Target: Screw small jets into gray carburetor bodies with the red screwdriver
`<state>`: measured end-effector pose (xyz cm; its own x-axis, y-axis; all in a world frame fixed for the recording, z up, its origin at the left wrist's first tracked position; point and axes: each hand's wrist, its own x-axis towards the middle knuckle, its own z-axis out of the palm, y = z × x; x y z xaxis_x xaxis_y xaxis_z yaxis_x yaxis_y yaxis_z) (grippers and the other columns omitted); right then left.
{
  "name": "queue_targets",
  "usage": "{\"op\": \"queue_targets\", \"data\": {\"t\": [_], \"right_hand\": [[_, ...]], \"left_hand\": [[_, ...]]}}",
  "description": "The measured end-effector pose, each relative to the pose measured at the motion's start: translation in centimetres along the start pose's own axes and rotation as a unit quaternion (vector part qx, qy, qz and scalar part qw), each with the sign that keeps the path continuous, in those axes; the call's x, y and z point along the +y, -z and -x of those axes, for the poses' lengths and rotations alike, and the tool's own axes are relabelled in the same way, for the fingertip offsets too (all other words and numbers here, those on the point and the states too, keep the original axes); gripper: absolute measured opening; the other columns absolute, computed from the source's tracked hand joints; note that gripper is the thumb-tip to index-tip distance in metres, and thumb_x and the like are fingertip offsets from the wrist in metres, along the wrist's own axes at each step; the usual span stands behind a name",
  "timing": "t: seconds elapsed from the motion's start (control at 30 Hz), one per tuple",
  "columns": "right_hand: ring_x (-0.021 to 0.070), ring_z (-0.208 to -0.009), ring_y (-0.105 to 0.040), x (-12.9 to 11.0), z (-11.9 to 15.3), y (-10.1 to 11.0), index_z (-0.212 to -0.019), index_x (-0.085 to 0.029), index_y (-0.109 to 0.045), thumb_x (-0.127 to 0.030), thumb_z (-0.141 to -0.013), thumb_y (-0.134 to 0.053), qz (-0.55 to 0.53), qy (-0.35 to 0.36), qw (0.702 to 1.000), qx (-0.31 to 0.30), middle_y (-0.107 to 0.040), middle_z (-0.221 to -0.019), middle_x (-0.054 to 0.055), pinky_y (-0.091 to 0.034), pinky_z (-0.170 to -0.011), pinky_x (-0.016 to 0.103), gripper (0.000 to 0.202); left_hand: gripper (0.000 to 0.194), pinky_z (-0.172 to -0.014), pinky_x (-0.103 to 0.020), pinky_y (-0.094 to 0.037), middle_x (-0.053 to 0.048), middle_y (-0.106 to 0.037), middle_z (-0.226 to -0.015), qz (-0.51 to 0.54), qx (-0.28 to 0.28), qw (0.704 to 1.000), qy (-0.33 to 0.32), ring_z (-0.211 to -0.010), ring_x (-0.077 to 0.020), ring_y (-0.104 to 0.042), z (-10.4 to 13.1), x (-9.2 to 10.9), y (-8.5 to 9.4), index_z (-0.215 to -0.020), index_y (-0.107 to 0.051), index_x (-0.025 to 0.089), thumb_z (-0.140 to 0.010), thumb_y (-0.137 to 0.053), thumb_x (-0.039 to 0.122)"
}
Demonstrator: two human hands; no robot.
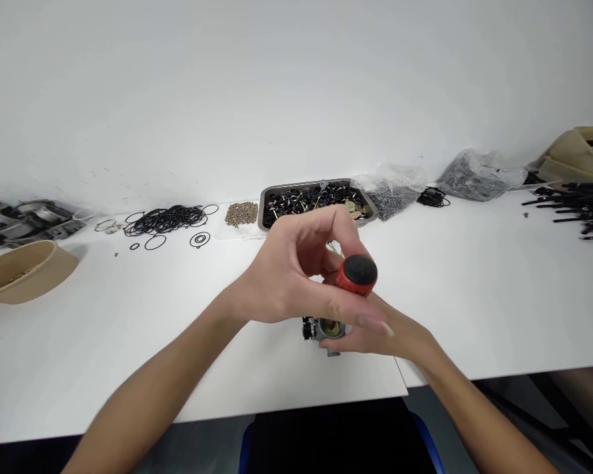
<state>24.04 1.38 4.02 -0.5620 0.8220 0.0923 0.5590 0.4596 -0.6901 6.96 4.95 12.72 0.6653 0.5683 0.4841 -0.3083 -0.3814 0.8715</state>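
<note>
Screwdriver (356,275) in left hand (296,276) — apparently.

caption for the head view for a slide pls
Left hand grips a red-handled screwdriver over a small metal part held by the right hand at a white table.

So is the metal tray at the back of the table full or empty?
Full: the metal tray is heaped to its rim with small black parts, a few brass-coloured pieces among them.

Assembly workshop: white bench (474,296), parts tray (269,197), O-rings (170,219), bagged components (477,174).
</note>
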Motion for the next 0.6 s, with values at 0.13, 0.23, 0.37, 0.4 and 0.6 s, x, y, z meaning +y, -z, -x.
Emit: {"op": "queue_targets", "data": {"t": [0.13, 0.23, 0.37, 0.4, 0.6], "right_hand": [[0.0198, -0.085, -0.061, -0.2, 0.0, 0.0, -0.095, -0.021, -0.064, -0.029, -0.071, -0.077, 0.004, 0.007, 1.000, 0.000, -0.061, -0.098, 0.003, -0.051, -0.068, 0.031, 0.029], [0.0196, -0.080, -0.063, -0.4, 0.1, 0.0, -0.090, -0.020, -0.063, -0.028, -0.070, -0.077, 0.006, -0.011, 1.000, 0.002, -0.064, -0.094, 0.002, -0.053, -0.069, 0.033, 0.026], [0.0182, -0.076, -0.064, -0.8, 0.3, 0.1, -0.093, -0.022, -0.062, -0.024, -0.072, -0.076, -0.023, -0.029, 0.999, 0.004, -0.066, -0.089, 0.000, -0.055, -0.065, 0.031, 0.025], [0.0177, -0.076, -0.065, -0.7, 0.4, 0.0, -0.095, -0.023, -0.063, -0.022, -0.073, -0.074, -0.032, -0.027, 0.999, 0.003, -0.067, -0.088, -0.001, -0.055, -0.064, 0.030, 0.025], [0.0223, -0.080, -0.066, 0.4, 0.3, -0.5, -0.107, -0.026, -0.064, -0.029, -0.074, -0.073, -0.039, 0.014, 0.999, 0.013, -0.067, -0.093, 0.001, -0.055, -0.063, 0.033, 0.034]], "left_hand": [[0.022, -0.059, -0.024, -0.056, -0.005, -0.070, -0.081, 0.001, -0.025, 1.000, 0.002, -0.071, -0.0131, -0.066, 0.1, 0.4, 0.2, -0.081, -0.063, 0.015, -0.070, -0.082, 0.016], [0.012, -0.059, -0.024, -0.057, -0.007, -0.071, -0.086, -0.020, -0.032, 0.999, 0.016, -0.075, -0.0150, -0.068, 0.3, 1.2, 0.2, -0.091, -0.069, 0.015, -0.080, -0.073, 0.017], [0.019, -0.048, -0.021, -0.050, -0.008, -0.072, -0.092, -0.027, -0.057, 0.996, 0.061, -0.070, -0.0129, -0.067, 0.5, 2.2, -0.2, -0.106, -0.069, 0.017, -0.089, -0.061, 0.020], [0.019, -0.051, -0.021, -0.052, -0.008, -0.071, -0.094, -0.025, -0.054, 0.996, 0.068, -0.073, -0.0131, -0.067, 0.5, 2.3, -0.3, -0.106, -0.069, 0.017, -0.090, -0.060, 0.019], [0.014, -0.058, -0.025, -0.053, -0.004, -0.064, -0.084, -0.071, -0.047, 0.995, 0.056, -0.070, -0.0113, -0.060, 0.3, 2.8, -0.6, -0.082, -0.066, 0.015, -0.075, -0.078, 0.020]]}}
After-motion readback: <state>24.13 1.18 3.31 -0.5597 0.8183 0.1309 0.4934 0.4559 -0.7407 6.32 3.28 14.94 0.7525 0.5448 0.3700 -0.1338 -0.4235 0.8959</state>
